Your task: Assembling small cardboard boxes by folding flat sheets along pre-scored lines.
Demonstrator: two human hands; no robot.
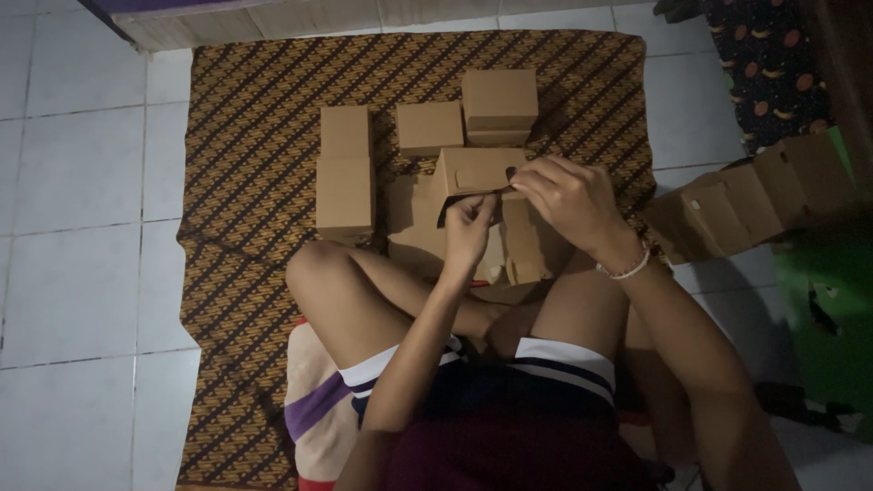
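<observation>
Left third of the frame: pale floor tiles (pixel 82 182); we note nothing standing on them.

Left of centre: patterned brown mat (pixel 245 136) spread over the tiles. On it, two finished tall boxes (pixel 345 168) standing end to end, touching.

Centre, upper: a small closed box (pixel 429 127), and just right of it a stacked pair of boxes (pixel 499 105).

Centre: the box in hand (pixel 473 171), held above our crossed legs, near the flat cardboard blanks (pixel 523 250) lying on the mat beneath it.

Left hand (pixel 468 227): fingers pinched together on the lower edge of the box in hand, at a dark flap or strip; we cannot tell which.

Right hand (pixel 568 195): fingers closed on the box's upper right corner, a beaded bracelet (pixel 627 267) at the wrist.

Handling note, our judgement: the fold goes best if we keep the right hand steadying the corner while the left presses the flap squarely along its crease, so the thin card does not buckle.

Right of the frame: a leaning row of finished boxes (pixel 755 195) on the tiles, touching one another; beside it a green object (pixel 832 309), too dark to identify.
</observation>
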